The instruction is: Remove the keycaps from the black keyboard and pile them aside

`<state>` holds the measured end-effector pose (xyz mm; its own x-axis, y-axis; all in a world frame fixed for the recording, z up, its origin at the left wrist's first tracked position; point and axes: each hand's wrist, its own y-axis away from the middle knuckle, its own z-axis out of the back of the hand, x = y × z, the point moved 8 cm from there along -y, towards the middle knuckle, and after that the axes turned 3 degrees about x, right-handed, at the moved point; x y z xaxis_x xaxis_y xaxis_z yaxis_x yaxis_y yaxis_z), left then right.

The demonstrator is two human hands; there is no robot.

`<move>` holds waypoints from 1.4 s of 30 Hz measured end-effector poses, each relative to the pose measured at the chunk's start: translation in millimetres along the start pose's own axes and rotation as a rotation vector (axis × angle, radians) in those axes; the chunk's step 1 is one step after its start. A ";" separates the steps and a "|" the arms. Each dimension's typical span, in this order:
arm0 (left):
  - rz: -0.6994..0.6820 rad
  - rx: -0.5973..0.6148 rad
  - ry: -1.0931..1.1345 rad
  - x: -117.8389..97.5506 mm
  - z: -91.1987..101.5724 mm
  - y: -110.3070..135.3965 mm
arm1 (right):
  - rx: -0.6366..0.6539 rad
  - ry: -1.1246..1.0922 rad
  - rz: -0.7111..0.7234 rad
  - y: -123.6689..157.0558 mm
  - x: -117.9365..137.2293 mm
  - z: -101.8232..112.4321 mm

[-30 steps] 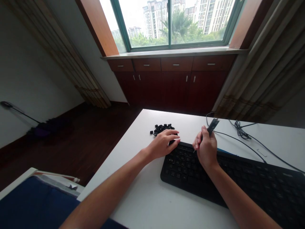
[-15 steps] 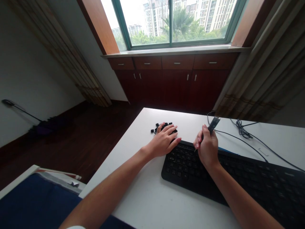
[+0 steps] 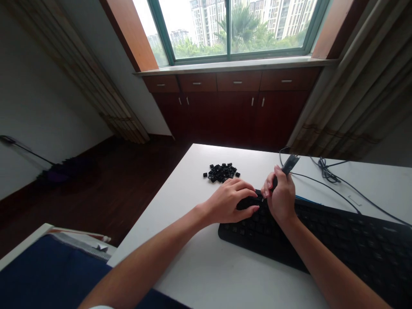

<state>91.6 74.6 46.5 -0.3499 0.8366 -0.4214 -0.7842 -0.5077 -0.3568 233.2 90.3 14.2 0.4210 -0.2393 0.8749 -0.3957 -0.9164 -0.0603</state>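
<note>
A black keyboard (image 3: 341, 234) lies at an angle across the white table, and keycaps are off at its left end. My left hand (image 3: 232, 199) rests over that left end, thumb and fingers apart with nothing seen between them. In my closed right hand (image 3: 280, 195) is a black keycap puller (image 3: 290, 164); its broad end sticks up above the fist. Its thin wire tip points down at the keys, close to my left fingertips. Whether the wire touches a key I cannot tell. Beyond my left hand sits a pile of loose black keycaps (image 3: 222, 172).
A black cable (image 3: 328, 176) runs over the table (image 3: 180, 257) behind the keyboard, near a small bent wire (image 3: 355, 201). Something thin and blue (image 3: 307, 200) lies along the keyboard's back edge. A dark blue cloth-covered seat (image 3: 48, 270) stands at lower left.
My left hand has moved from the keycap pile toward me and right, onto the keyboard's left end. The pile now shows fully. My right hand keeps the puller in nearly the same place.
</note>
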 end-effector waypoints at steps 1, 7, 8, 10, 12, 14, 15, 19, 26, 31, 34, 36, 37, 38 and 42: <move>-0.007 0.014 0.002 -1.3 -2.1 0.4 | 0.007 -0.011 -0.004 -0.1 0.6 -0.5; -0.034 0.048 0.000 -1.8 -6.5 1.4 | 0.013 -0.049 -0.072 -3.5 4.2 -1.8; -0.045 0.050 0.003 -2.7 -6.5 1.2 | 0.011 -0.054 -0.080 -4.3 5.1 -2.2; -0.066 0.058 0.005 -4.7 -6.6 0.7 | 0.022 -0.065 -0.084 -5.4 8.0 -4.0; -0.077 0.065 0.002 -5.9 -6.5 0.2 | 0.048 -0.058 -0.068 -5.1 12.7 -6.4; -0.081 0.074 -0.002 -6.2 -6.2 0.0 | 0.059 -0.018 -0.036 -2.6 18.5 -6.1; -0.082 0.079 -0.003 -6.3 -6.0 0.1 | 0.054 0.018 -0.017 -0.5 21.6 -4.3; -0.067 0.098 0.007 -6.8 -6.2 2.4 | 0.055 0.288 0.028 10.7 30.3 5.7; 0.079 0.023 0.085 -4.8 -8.3 10.9 | 0.128 0.726 0.205 30.2 51.9 13.2; 0.126 -0.023 0.130 -2.0 -11.4 15.1 | 0.201 0.792 0.202 38.7 51.2 10.8; 0.131 -0.029 0.143 -1.5 -11.6 15.7 | 0.212 0.807 0.183 40.0 45.4 9.9; 0.134 -0.028 0.153 -1.4 -11.3 15.9 | 0.236 0.836 0.213 40.9 44.7 6.7; 0.135 -0.027 0.158 -1.3 -11.0 15.9 | 0.248 0.847 0.236 41.5 45.3 5.0; 0.136 -0.026 0.163 -1.2 -10.9 15.9 | 0.255 0.852 0.256 42.1 46.4 3.8; 0.136 -0.022 0.172 -1.1 -10.6 15.7 | 0.261 0.896 0.297 44.8 48.4 2.0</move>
<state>85.1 63.5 32.5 -0.3574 0.7136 -0.6025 -0.7237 -0.6194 -0.3044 237.5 37.0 53.0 -0.4852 -0.2381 0.8413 -0.1466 -0.9264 -0.3468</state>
